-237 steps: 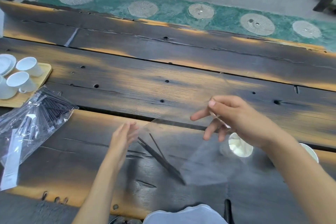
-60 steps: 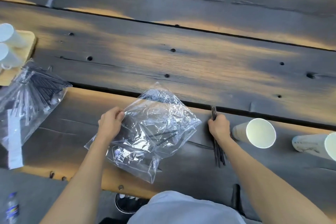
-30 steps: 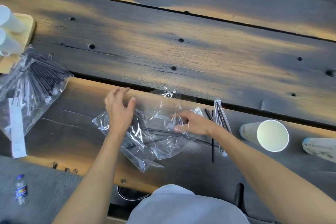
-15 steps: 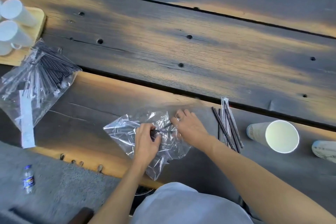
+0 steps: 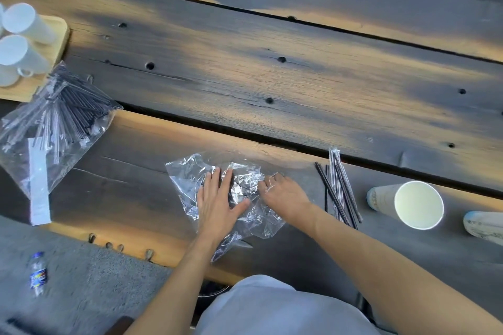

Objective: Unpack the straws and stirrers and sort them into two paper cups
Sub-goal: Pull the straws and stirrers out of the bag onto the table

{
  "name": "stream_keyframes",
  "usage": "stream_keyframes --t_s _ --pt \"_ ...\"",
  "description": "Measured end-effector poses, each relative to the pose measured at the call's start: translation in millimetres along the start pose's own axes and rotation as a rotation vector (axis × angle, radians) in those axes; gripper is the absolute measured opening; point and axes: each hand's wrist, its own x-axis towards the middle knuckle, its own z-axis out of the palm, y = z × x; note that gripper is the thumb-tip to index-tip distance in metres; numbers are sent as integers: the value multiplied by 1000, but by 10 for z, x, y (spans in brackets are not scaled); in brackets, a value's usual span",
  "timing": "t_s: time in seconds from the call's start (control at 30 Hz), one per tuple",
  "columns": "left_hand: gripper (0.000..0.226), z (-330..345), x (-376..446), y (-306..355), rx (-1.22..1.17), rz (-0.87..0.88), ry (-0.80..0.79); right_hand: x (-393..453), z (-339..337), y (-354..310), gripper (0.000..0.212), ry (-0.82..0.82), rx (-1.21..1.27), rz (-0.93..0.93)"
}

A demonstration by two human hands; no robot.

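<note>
A crumpled clear plastic bag (image 5: 187, 179) lies on the wooden table in front of me. My left hand (image 5: 217, 201) presses flat on it with fingers spread. My right hand (image 5: 283, 194) rests on the bag's right side, fingers curled into the plastic. A small pile of black straws and stirrers (image 5: 339, 189), some in clear wrappers, lies on the table right of my right hand. A paper cup (image 5: 408, 204) lies on its side further right, mouth toward me. A second paper cup (image 5: 484, 226) lies at the right edge. A full bag of straws (image 5: 54, 122) sits at the left.
A wooden tray (image 5: 58, 43) with white mugs (image 5: 24, 22) stands at the far left. A gap (image 5: 217, 130) runs between the table planks behind the bag. A small bottle (image 5: 38, 272) lies on the floor at the lower left.
My left hand went from gripping the bag to lying flat on it with spread fingers. The bag is squashed smaller. My right hand stays at its right side.
</note>
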Motion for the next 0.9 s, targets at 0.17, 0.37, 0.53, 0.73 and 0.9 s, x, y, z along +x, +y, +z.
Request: stream_keyframes --t_s 0.17,0.37,0.53,0.73,0.9 --pt "92 30 7 19 52 -37 -63 31 28 23 40 47 109 -6" --pt "90 -21 76 -10 39 -93 -81 -49 -32 324 20 -39 918 195" --pt "86 -125 146 -132 52 -165 -40 -295 -141 548 30 11 1238 348" --pt "81 -402 160 -543 7 -359 108 -894 145 587 24 238 1690 705" --pt "58 -527 137 -358 -28 -364 352 -1245 513 323 22 407 1692 916"
